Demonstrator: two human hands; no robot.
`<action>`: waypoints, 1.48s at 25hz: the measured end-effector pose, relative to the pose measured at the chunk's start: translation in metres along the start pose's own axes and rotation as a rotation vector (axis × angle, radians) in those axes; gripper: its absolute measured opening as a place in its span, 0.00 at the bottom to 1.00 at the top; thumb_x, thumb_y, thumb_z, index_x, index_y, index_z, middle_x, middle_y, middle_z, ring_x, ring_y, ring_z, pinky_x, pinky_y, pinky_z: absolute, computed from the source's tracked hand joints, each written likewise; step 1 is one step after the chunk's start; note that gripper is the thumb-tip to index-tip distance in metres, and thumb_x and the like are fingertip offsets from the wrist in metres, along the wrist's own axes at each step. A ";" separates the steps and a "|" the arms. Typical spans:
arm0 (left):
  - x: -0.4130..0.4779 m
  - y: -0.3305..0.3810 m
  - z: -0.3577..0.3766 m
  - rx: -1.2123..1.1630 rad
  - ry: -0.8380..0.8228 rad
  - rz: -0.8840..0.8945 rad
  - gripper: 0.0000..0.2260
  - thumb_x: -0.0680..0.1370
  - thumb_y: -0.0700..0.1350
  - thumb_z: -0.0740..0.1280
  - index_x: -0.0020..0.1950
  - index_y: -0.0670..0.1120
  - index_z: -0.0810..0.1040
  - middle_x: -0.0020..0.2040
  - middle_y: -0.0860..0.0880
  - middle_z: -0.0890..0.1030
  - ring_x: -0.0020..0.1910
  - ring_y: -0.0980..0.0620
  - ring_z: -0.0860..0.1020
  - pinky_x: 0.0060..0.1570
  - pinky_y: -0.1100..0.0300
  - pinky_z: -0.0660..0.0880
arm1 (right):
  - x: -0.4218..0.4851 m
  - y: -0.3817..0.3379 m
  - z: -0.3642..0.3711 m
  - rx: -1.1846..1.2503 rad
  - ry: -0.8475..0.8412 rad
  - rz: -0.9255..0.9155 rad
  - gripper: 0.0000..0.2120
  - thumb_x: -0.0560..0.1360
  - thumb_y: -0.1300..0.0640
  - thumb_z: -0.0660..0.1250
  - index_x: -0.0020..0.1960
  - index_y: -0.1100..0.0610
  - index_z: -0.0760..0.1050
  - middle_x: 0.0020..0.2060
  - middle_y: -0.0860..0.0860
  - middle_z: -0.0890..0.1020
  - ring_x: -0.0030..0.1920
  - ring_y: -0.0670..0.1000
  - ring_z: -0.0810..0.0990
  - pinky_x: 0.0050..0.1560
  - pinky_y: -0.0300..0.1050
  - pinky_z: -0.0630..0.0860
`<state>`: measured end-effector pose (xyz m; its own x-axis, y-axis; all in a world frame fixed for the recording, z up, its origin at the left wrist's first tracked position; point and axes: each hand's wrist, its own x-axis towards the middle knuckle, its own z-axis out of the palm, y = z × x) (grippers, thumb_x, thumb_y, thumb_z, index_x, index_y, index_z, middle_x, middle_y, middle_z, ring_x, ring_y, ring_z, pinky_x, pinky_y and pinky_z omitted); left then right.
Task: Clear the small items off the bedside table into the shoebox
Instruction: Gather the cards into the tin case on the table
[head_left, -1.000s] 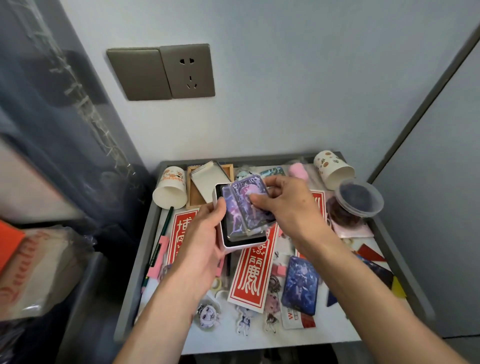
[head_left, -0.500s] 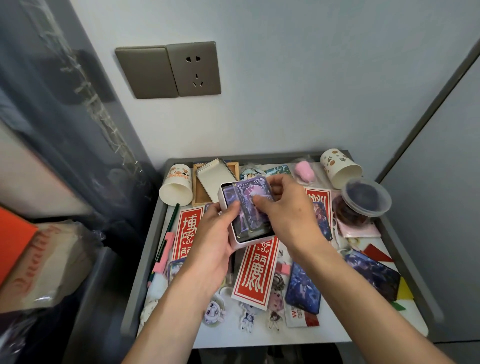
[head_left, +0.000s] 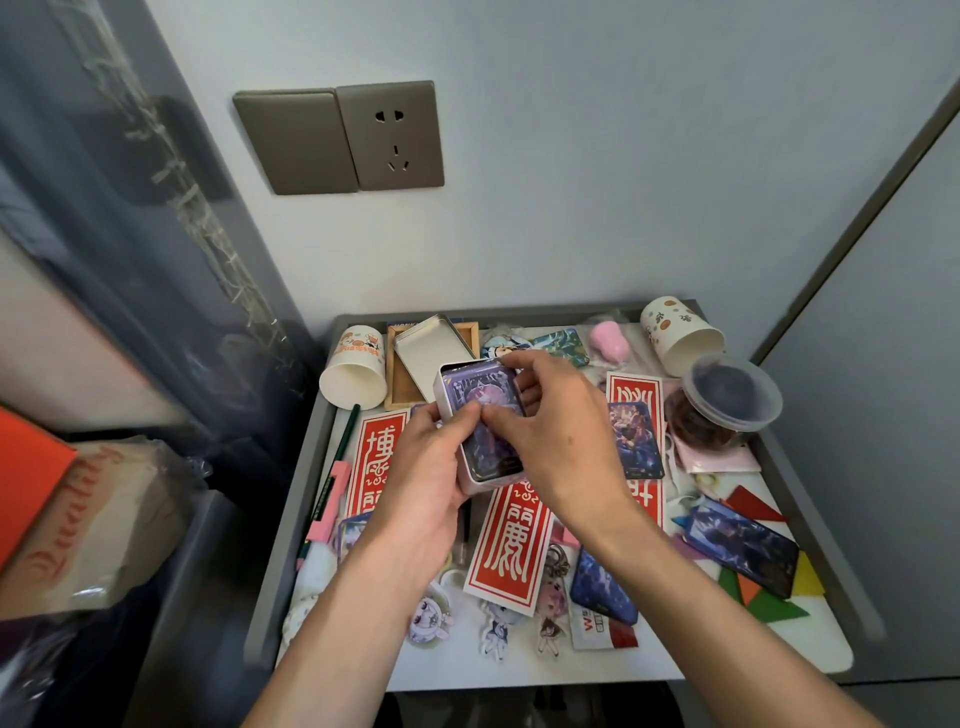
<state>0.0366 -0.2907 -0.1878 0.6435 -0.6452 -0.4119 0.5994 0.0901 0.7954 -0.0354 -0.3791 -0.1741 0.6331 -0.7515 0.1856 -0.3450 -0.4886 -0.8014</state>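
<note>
- Our left hand (head_left: 426, 483) grips the small white metal tin (head_left: 451, 387) from below, fingers curled under its base and thumb on its near-left edge. In the head view it holds the tin lifted above the grey rimmed bedside table (head_left: 270, 597).
- Our right hand (head_left: 550, 431) pinches a glossy purple picture card (head_left: 480, 402) between thumb and fingertips, laying it on the stack inside the tin.
- To do this step well, we judge that we should square the card with the tin's walls, press it flat, and hold the tin level so the stack does not slide out.
- A filled tin should travel as one piece. The open silver lid (head_left: 431, 348) lying on a wooden frame behind it looks like its match, though we cannot be sure.
- The tin is shallow, with rounded corners and pale walls. The card is thin and shiny, so we expect it to be slippery.
- Much is left on the table: red paper strips with white characters (head_left: 506, 540), white printed paper cups (head_left: 358, 369), dark blue cards (head_left: 602, 587) and acrylic figure charms (head_left: 493, 629).
- Left of the table sits a kraft-brown box with red script (head_left: 93, 519) under an orange lid, wrapped in clear plastic. It may be the shoebox, but we cannot tell.
</note>
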 end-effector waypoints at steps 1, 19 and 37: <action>-0.001 0.000 0.001 -0.005 0.012 0.002 0.05 0.80 0.40 0.65 0.56 0.43 0.76 0.43 0.43 0.86 0.39 0.47 0.85 0.33 0.54 0.81 | 0.000 0.001 -0.002 -0.028 0.000 -0.027 0.19 0.74 0.55 0.72 0.64 0.52 0.75 0.54 0.47 0.78 0.55 0.46 0.75 0.57 0.41 0.74; 0.001 0.014 -0.012 0.022 0.137 0.036 0.12 0.79 0.44 0.67 0.61 0.42 0.77 0.50 0.44 0.86 0.42 0.48 0.86 0.41 0.51 0.83 | 0.009 0.067 -0.043 -0.811 -0.172 0.362 0.31 0.72 0.47 0.73 0.66 0.60 0.63 0.59 0.62 0.74 0.56 0.61 0.78 0.49 0.53 0.75; 0.000 0.049 -0.049 -0.097 0.294 0.074 0.13 0.80 0.44 0.65 0.61 0.40 0.80 0.52 0.40 0.85 0.44 0.44 0.85 0.44 0.50 0.83 | 0.044 0.051 0.021 -0.503 -0.241 0.330 0.17 0.77 0.46 0.67 0.57 0.58 0.75 0.53 0.56 0.79 0.48 0.56 0.80 0.51 0.55 0.79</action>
<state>0.0896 -0.2488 -0.1706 0.7886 -0.3888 -0.4763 0.5793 0.2101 0.7876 -0.0105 -0.4276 -0.2182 0.5559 -0.8057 -0.2047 -0.7934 -0.4408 -0.4198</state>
